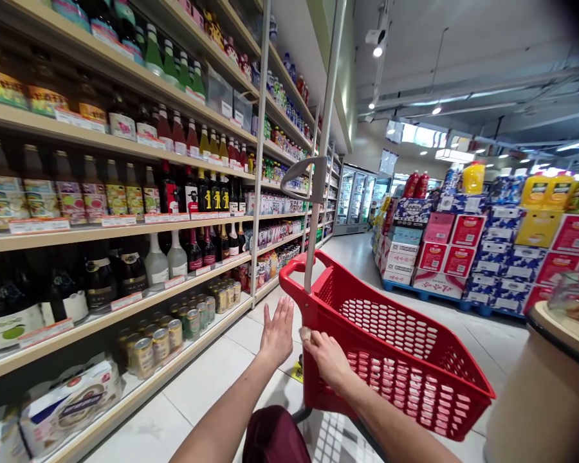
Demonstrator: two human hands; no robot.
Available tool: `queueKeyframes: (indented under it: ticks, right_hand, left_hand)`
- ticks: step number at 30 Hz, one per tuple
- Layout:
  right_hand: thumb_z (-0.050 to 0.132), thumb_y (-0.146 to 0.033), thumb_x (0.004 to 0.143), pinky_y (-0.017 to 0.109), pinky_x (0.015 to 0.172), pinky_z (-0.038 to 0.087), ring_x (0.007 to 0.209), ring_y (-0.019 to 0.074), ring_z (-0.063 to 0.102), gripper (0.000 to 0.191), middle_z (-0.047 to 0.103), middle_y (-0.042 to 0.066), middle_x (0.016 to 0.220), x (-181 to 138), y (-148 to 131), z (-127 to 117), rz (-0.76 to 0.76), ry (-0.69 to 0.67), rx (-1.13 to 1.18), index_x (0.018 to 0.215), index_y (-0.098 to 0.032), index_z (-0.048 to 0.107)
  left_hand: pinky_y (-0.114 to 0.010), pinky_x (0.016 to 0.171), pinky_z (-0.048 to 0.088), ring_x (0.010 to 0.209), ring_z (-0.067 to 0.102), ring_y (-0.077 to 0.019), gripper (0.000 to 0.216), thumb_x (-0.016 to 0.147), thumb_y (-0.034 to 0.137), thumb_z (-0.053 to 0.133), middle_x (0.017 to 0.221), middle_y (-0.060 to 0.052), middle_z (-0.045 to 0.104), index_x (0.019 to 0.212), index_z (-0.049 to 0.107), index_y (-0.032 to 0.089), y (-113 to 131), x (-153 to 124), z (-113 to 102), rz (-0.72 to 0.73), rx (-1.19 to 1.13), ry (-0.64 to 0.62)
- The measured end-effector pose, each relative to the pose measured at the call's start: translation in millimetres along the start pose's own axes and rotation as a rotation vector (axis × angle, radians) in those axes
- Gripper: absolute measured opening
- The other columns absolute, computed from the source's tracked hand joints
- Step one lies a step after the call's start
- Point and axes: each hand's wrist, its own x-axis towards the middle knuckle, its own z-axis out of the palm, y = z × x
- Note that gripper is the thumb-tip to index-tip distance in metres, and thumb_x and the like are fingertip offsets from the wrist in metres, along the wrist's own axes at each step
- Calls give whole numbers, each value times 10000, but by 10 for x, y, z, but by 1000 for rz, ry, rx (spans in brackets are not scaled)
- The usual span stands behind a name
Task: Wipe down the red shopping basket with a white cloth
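Observation:
A red plastic shopping cart [328,373] with a perforated basket stands in front of me, a tall grey pole [322,138] rising from its handle end. My right hand [327,355] is closed at the near side of that end, its fingers bunched around a small crumpled whitish wad [305,334], which looks like tissue or cloth. Whether the wad touches the cart I cannot tell. To the left, my left hand [277,333] is held out over the floor with its fingers stretched, holding nothing. It is nearest to the cart's handle [289,271].
Shelves [125,225] of bottles and cans run along the left. Stacked cartons [434,247] stand on blue pallets at the right, beyond a beige round stand [535,386] close by. Glass-door fridges [357,196] line the far end. A maroon-clad knee [276,434] shows below.

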Motion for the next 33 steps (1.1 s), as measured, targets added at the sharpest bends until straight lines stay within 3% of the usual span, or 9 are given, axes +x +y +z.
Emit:
queueKeyframes:
  ticks: [6,11,16,18,20,23,26,28,33]
  right_hand:
    - [341,-116,836,303,719,372,873,187,484,383,523,98,1121,292,-3,7,98,-71,-107,1177,-208,488]
    - [417,-75,788,254,639,367,729,145,497,329,587,40,881,181,-18,-13,-31,-252,-88,1008,-245,591]
    - [349,-132,834,278,715,387,873,175,489,392,530,93,1103,364,153,-130,282,31,-95,1193,-208,485]
    - [353,-125,821,293,709,392,855,180,492,396,523,104,1126,429,224,-139,362,35,-115,1179,-209,502]
    - [372,-108,803,298,714,393,852,177,499,400,518,88,1165,328,309,-143,335,-38,-134,1146,-238,532]
    - [367,-70,788,298,738,389,903,185,506,417,526,82,1180,-101,514,-208,308,-108,-171,1120,-233,560]
    - [348,-36,768,298,720,387,855,184,522,449,565,96,1111,-468,707,-317,469,-127,-253,1120,-209,565]
    - [352,-36,764,295,729,381,857,180,521,465,561,87,1128,-504,740,-353,517,-164,-267,1146,-218,548]
    - [339,-39,783,296,758,360,948,177,495,509,479,35,1270,-500,863,-453,436,-301,-275,1218,-265,473]
  left_hand:
    - [-532,1042,9,1326,79,-233,687,703,102,370,1438,-136,148,1359,170,64,5,52,-21,-32,-8,33]
    - [-529,1045,23,1327,75,-227,662,725,137,368,1440,-129,130,1356,182,61,-24,55,-37,-23,-32,71]
    - [-529,1048,33,1329,65,-218,685,706,93,349,1444,-119,125,1363,158,62,96,178,-95,-25,-39,68]
    - [-527,1050,47,1330,59,-209,664,721,98,331,1445,-105,141,1364,164,75,236,284,-128,15,-43,47]
    - [-530,1051,43,1330,52,-205,640,736,115,323,1440,-98,172,1361,187,86,370,374,-147,74,-35,11]
    - [-545,1046,10,1331,40,-221,624,738,140,338,1431,-106,205,1350,229,83,485,441,-144,153,-1,-41]
    - [-556,1039,-5,1328,61,-231,624,730,146,350,1428,-117,210,1342,248,75,544,465,-142,179,10,-65]
    - [-550,1040,-9,1327,80,-225,610,740,149,345,1426,-116,222,1339,255,78,610,488,-157,205,6,-70]
    - [-548,1042,16,1322,105,-234,635,713,153,398,1420,-111,242,1333,274,93,798,557,-216,233,27,-158]
